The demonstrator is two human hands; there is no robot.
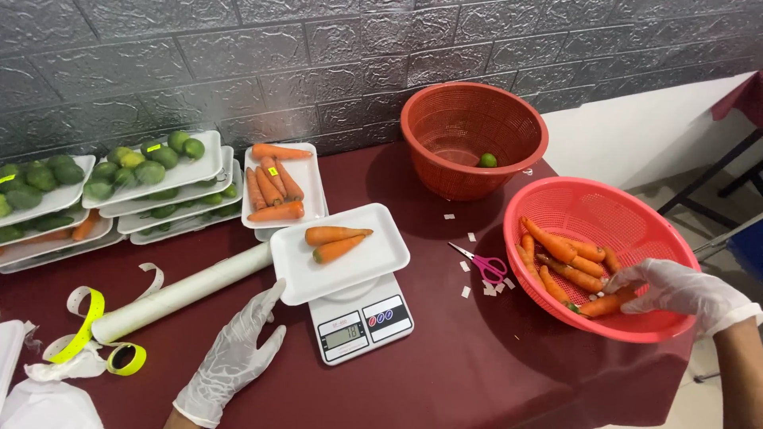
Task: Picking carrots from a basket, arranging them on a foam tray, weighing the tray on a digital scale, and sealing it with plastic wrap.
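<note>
A: From the head camera, why does the white tray (340, 253) sit on the kitchen scale (360, 320)?

B: It looks like weighing; two carrots (335, 242) lie on it, near the table's front edge. The right hand (675, 287), gloved, reaches into the pink basket (600, 256) at the table's right edge, fingers curled round a carrot (606, 305) there. The left hand (233, 357), also gloved, lies open and flat, holding nothing, just beside the scale.

A: Counts?

B: Roughly eight carrots in the pink basket, about six on the filled tray (284, 186) behind. One lime (488, 160) in the red basket (474, 140) by the back edge. One pair of scissors (482, 263), one foil roll (181, 292). Stacked trays of limes (119, 171) fill the back left corner; I cannot count them exactly
</note>
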